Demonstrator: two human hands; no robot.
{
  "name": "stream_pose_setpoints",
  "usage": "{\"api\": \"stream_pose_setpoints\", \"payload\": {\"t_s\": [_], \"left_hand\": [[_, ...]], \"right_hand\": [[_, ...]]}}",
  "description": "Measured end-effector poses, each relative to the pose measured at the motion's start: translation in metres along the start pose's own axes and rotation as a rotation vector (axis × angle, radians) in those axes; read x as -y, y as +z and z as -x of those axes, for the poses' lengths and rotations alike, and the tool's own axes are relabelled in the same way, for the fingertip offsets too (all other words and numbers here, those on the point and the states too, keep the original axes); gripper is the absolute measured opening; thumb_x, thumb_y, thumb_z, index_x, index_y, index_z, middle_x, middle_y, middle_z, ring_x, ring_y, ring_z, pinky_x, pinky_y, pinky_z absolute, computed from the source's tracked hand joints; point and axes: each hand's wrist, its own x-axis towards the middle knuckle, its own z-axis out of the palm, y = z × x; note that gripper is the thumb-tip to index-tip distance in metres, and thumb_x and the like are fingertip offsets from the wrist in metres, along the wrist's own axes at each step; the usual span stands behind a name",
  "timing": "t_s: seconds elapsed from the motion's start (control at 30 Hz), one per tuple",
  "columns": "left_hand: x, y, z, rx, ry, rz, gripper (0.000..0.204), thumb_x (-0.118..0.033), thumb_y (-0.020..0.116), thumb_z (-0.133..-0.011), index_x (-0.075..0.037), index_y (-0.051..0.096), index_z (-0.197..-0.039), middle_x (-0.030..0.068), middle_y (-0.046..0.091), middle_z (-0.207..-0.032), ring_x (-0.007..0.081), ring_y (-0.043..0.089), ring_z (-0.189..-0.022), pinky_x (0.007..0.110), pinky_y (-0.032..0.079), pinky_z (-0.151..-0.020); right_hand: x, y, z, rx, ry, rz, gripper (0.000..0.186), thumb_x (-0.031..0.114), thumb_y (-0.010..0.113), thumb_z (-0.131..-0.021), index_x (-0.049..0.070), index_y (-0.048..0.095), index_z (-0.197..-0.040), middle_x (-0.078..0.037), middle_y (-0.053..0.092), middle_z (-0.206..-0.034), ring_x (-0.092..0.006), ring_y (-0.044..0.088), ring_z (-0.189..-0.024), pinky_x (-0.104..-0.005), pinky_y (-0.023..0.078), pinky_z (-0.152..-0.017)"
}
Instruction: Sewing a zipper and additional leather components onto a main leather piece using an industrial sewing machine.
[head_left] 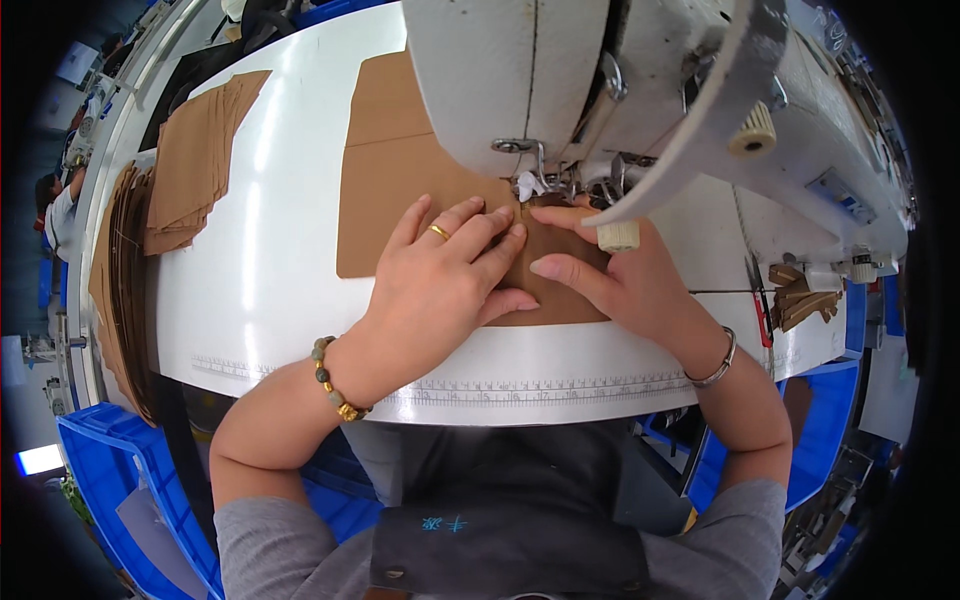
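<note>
A brown sheet of material [385, 195] with a line across it lies on the white table, partly under the head of a white sewing machine [475, 75]. My left hand [440, 265] rests flat on the sheet with its fingers spread, close to the needle area [550, 185]. On the other side, my right hand [635, 280] touches the sheet, its thumb and index finger stretched out and apart. Part of that hand is hidden behind the machine's curved white arm and a cream knob [618, 236]. The needle itself cannot be made out.
Brown cut pieces [195, 160] lie stacked at the left, beside a hanging bundle [120, 290]. Red-handled snips [764, 318] and small brown strips [805, 303] lie at the right. Blue bins [95, 450] stand below the table. Another person [62, 212] is far left.
</note>
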Motion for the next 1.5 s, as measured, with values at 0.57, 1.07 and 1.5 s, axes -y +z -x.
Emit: {"api": "stream_pose_setpoints", "payload": {"t_s": [0.57,1.07,1.5], "left_hand": [[0.001,-0.001,-0.003,0.011,0.020,-0.038,0.057,-0.051,0.073,-0.087,-0.009,0.075,-0.125,0.0059,0.070,-0.131,0.0256,0.064,-0.128,0.052,0.046,-0.112],[0.006,0.002,-0.010,-0.041,0.017,-0.090,0.063,-0.047,0.079,-0.080,-0.008,0.075,-0.129,0.0051,0.073,-0.128,0.0255,0.065,-0.123,0.041,0.051,-0.103],[0.008,0.004,-0.012,-0.024,0.024,-0.127,0.062,-0.050,0.078,-0.082,-0.010,0.075,-0.130,0.0035,0.074,-0.127,0.0241,0.068,-0.122,0.038,0.051,-0.098]], "right_hand": [[-0.006,-0.014,0.004,-0.039,0.145,-0.254,0.024,0.027,0.078,-0.092,0.004,0.079,-0.099,-0.009,0.068,-0.081,-0.0266,0.065,-0.091,-0.0425,0.050,-0.097],[-0.006,0.002,0.004,-0.018,-0.249,0.687,0.038,0.036,0.080,-0.084,0.006,0.078,-0.107,-0.012,0.072,-0.108,-0.0322,0.063,-0.121,-0.0498,0.045,-0.112],[-0.006,0.002,0.004,-0.026,-0.234,0.635,0.038,0.032,0.080,-0.085,0.004,0.076,-0.109,-0.010,0.071,-0.110,-0.0323,0.063,-0.124,-0.0497,0.045,-0.113]]}}
